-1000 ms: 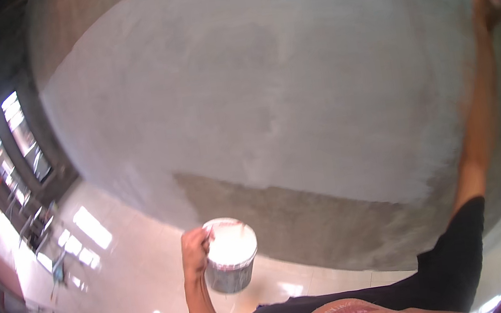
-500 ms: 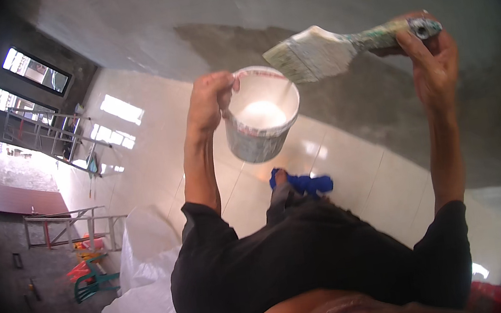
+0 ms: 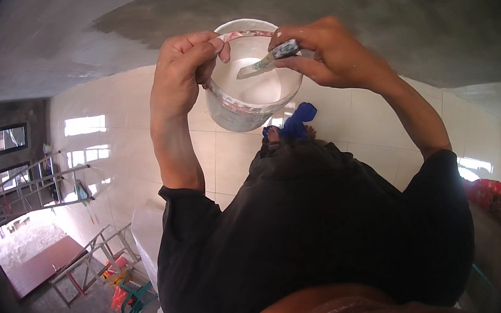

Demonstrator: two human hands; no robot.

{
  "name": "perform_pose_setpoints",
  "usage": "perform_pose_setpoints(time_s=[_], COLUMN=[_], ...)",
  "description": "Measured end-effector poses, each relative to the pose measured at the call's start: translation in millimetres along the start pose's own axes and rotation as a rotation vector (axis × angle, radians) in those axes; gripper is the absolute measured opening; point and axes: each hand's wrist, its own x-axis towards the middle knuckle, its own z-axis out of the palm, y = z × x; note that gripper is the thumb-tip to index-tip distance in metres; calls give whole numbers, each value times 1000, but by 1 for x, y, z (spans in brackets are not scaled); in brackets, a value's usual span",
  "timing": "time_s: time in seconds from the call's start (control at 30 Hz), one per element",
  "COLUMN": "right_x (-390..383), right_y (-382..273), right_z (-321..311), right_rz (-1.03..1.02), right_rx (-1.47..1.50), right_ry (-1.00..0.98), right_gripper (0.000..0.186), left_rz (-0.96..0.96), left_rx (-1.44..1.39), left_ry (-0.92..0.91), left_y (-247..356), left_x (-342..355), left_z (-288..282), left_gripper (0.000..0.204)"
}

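Brush (image 3: 266,61), one, broad type: lying over the bucket's mouth, upper centre of frame; long axis running slantwise, nearer level than upright; handle end pointing upper right, bristle end pointing lower left, thin edge showing. Whether the tip is touching the liquid, one cannot tell.

Right hand (image 3: 332,54): closing around the brush handle, thumb below, fingers above.

Bucket (image 3: 229,116), one, pale, round, stained at rim: hanging upper centre, mouth facing the viewer, holding white liquid (image 3: 264,89).

Left hand (image 3: 176,74): gripping the bucket at the left of its rim, fingers curling over.

Wall (image 3: 331,3), grey, darker patch: spanning the top.

Tiled floor (image 3: 379,123): showing below the wall.

Green chair (image 3: 135,301): standing lower left.
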Motion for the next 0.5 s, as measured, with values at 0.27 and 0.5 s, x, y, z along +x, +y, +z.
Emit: perform_pose_setpoints(time_s=[0.27, 0.5], right_x=[-7, -6], right_y=[10, 14], right_z=[33, 44], right_rz=[45, 51], right_rx=[-134, -152], right_ry=[-174, -177], right_gripper=[21, 20], left_rz=[-5, 20], left_rx=[18, 25], left_ry=[-106, -120], left_y=[-4, -5], left_x=[8, 11], left_z=[6, 4], left_gripper=[26, 25])
